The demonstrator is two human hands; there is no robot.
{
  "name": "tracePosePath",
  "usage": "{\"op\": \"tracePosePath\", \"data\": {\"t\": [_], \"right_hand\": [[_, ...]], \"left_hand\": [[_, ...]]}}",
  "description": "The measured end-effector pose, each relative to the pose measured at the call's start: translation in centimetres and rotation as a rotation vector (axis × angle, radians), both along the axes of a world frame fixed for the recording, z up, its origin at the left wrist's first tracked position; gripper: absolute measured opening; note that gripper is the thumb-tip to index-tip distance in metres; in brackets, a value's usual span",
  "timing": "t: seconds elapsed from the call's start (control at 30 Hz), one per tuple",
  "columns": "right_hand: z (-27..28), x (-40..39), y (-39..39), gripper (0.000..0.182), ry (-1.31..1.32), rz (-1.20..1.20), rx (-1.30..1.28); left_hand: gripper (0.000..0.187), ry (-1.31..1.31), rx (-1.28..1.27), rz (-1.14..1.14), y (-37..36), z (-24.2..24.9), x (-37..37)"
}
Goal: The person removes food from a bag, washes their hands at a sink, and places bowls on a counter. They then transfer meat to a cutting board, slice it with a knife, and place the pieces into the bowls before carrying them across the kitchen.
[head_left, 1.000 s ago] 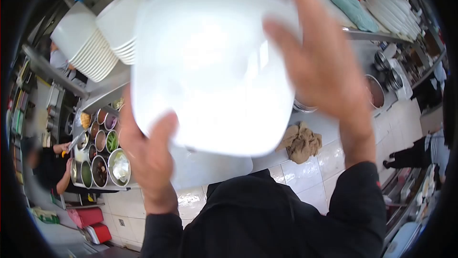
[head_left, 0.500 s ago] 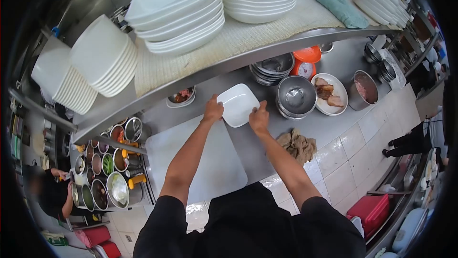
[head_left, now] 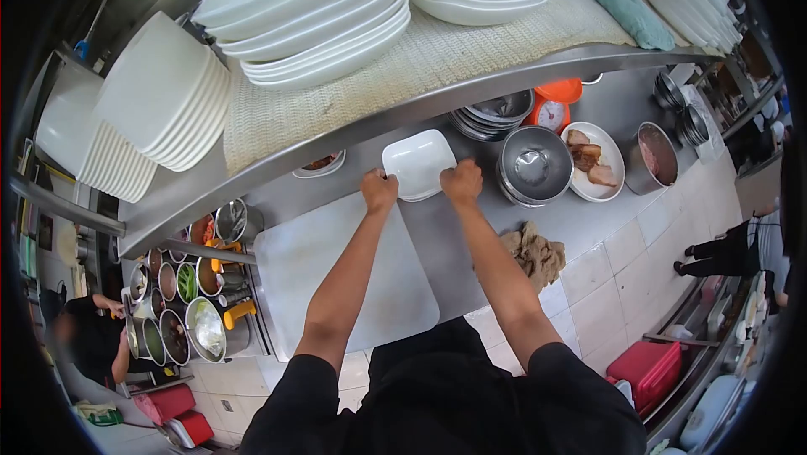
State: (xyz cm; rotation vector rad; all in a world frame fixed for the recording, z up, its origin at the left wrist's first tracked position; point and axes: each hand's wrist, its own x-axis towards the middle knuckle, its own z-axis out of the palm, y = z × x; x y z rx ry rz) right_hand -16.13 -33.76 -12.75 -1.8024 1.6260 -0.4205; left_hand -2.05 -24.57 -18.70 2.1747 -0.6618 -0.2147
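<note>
A white square dish (head_left: 419,162) is held between my two hands above the steel counter. My left hand (head_left: 379,190) is closed on its near left edge, and my right hand (head_left: 461,182) grips its near right edge. Nothing lies in the dish. Below my left forearm is a large white cutting board (head_left: 336,274). Nested steel bowls (head_left: 535,165) stand to the right of my right hand. A crumpled brown cloth (head_left: 535,257) lies at the counter's front edge.
A steel shelf (head_left: 361,114) with stacked white plates (head_left: 311,18) overhangs the counter. Further right are an orange scale (head_left: 551,113), a plate of meat (head_left: 598,171) and a steel pot (head_left: 653,159). Ingredient containers (head_left: 206,329) and another person (head_left: 92,337) are at left.
My hands and the dish have moved slightly away from me, toward the shelf, and the dish has turned a little. The whole view has shifted slightly.
</note>
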Motion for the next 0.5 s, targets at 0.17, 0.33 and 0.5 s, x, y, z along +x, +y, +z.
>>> {"op": "tracePosePath", "data": {"t": [0.17, 0.33, 0.5], "right_hand": [[0.4, 0.3, 1.0, 0.032, -0.166, -0.037, -0.109], [1.6, -5.0, 5.7, 0.022, -0.360, 0.114, -0.341], [-2.1, -11.3, 9.3, 0.022, -0.296, 0.129, -0.213]], "left_hand": [[0.016, 0.050, 0.019, 0.011, 0.7, 1.9, 0.1], [0.012, -0.018, -0.075, -0.104, 5.2, 7.0, -4.3], [0.012, 0.063, -0.006, -0.186, 9.5, 4.8, -9.8]]}}
